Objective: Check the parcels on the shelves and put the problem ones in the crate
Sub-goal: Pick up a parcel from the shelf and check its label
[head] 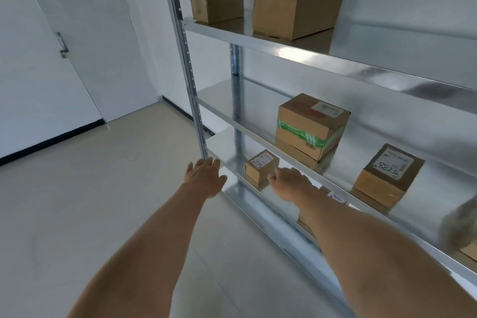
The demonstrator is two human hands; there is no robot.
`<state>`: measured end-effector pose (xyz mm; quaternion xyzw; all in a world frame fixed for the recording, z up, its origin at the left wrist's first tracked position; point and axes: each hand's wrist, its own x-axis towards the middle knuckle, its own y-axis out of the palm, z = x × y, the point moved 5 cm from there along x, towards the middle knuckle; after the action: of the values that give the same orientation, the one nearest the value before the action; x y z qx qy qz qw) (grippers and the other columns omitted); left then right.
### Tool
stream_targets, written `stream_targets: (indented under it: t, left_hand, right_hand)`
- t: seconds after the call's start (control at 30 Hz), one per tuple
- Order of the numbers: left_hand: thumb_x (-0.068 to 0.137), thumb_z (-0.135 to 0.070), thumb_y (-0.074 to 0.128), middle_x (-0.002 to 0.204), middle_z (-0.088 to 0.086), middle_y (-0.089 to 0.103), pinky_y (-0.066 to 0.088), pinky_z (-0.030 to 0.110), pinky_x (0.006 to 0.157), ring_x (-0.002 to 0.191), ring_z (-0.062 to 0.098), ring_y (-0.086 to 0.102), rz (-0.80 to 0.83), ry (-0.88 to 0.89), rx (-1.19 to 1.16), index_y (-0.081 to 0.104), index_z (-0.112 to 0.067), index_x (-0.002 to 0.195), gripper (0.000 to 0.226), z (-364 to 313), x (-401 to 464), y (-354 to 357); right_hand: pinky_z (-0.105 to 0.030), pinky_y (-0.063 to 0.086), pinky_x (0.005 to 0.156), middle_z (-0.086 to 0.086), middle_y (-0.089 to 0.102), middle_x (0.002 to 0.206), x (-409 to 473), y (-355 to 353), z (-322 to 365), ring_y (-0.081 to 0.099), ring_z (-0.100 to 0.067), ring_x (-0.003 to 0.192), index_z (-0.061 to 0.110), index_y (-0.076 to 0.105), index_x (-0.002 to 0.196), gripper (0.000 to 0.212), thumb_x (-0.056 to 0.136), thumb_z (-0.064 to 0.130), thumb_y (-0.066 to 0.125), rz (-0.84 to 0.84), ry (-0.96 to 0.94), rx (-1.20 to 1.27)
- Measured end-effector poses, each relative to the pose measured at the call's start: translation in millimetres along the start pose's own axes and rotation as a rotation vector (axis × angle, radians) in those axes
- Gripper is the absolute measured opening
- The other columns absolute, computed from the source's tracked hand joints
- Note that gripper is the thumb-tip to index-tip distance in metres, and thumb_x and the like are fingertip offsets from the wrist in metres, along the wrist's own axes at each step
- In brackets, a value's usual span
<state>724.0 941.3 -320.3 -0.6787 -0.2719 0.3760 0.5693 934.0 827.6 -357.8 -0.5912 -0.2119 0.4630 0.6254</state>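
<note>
A metal shelf rack (258, 131) holds cardboard parcels. On a lower shelf sits a small labelled parcel (262, 167). My right hand (289, 183) reaches in just right of it, fingers loosely curled, close to its side; contact is unclear. My left hand (206, 175) is held flat with straight fingers near the rack's front left post, holding nothing. A parcel with green tape (312, 125) and a parcel marked with handwritten numbers (387, 175) stand on the middle shelf. Two plain parcels (216, 1) (296, 11) sit on the top shelf. No crate is in view.
Another parcel (335, 197) lies partly hidden behind my right forearm. A blurred grey object (459, 224) and a box corner (469, 252) sit at the right edge. A white door (85, 54) stands at the left, with open beige floor (103, 201) before the rack.
</note>
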Motion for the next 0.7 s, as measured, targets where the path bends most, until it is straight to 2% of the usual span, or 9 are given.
stream_targets:
  t: [0.13,0.2,0.33,0.47,0.6,0.7]
  left_hand:
    - [0.107,-0.045,0.038,0.163,0.002,0.035,0.017,0.048,0.127,0.154,0.024,0.026,0.019,0.098,0.008,0.032,-0.015,0.157,0.058,38.0,76.6,1.1]
    - [0.108,-0.044,0.038,0.164,0.002,0.034,0.016,0.046,0.126,0.154,0.023,0.024,0.040,0.171,0.038,0.032,-0.015,0.158,0.058,52.2,108.4,-0.1]
    - [0.108,-0.045,0.039,0.164,0.002,0.035,0.019,0.049,0.127,0.153,0.025,0.027,0.094,0.328,0.109,0.029,-0.015,0.160,0.061,73.5,172.1,-1.7]
    - [0.109,-0.043,0.039,0.168,0.005,0.029,0.016,0.049,0.128,0.156,0.027,0.023,0.158,0.443,0.138,0.025,-0.015,0.162,0.062,62.0,218.4,-4.9]
    - [0.108,-0.044,0.039,0.163,0.006,0.037,0.025,0.047,0.123,0.152,0.028,0.031,0.152,0.588,0.162,0.032,-0.013,0.157,0.058,32.2,257.5,-0.1]
    - [0.108,-0.043,0.039,0.163,0.006,0.038,0.025,0.048,0.123,0.152,0.028,0.031,0.187,0.620,0.165,0.032,-0.012,0.157,0.058,21.3,282.5,7.3]
  right_hand:
    - [-0.050,0.037,0.113,-0.013,0.053,0.143,53.1,10.7,27.3,0.044,-0.032,0.136,0.011,0.040,0.150,0.058,0.107,0.043,0.019,0.010,0.115,0.045]
    - [-0.050,0.036,0.114,-0.014,0.052,0.145,73.0,16.2,42.5,0.043,-0.032,0.138,0.010,0.038,0.152,0.059,0.107,0.044,0.019,0.004,0.180,0.075]
    - [-0.048,0.039,0.108,-0.014,0.056,0.137,97.3,15.2,74.7,0.047,-0.031,0.131,0.010,0.048,0.138,0.051,0.109,0.041,0.020,-0.028,0.275,0.140]
    - [-0.049,0.042,0.106,-0.013,0.056,0.135,107.5,12.9,78.4,0.048,-0.031,0.128,0.008,0.051,0.133,0.048,0.109,0.040,0.023,-0.058,0.382,0.168]
    - [-0.049,0.042,0.106,-0.014,0.055,0.139,130.0,19.5,58.4,0.047,-0.032,0.130,0.007,0.050,0.134,0.051,0.110,0.041,0.020,-0.031,0.503,0.210]
    - [-0.050,0.041,0.109,-0.015,0.054,0.142,155.2,19.4,51.3,0.047,-0.033,0.132,0.008,0.049,0.138,0.053,0.110,0.042,0.019,-0.028,0.543,0.254]
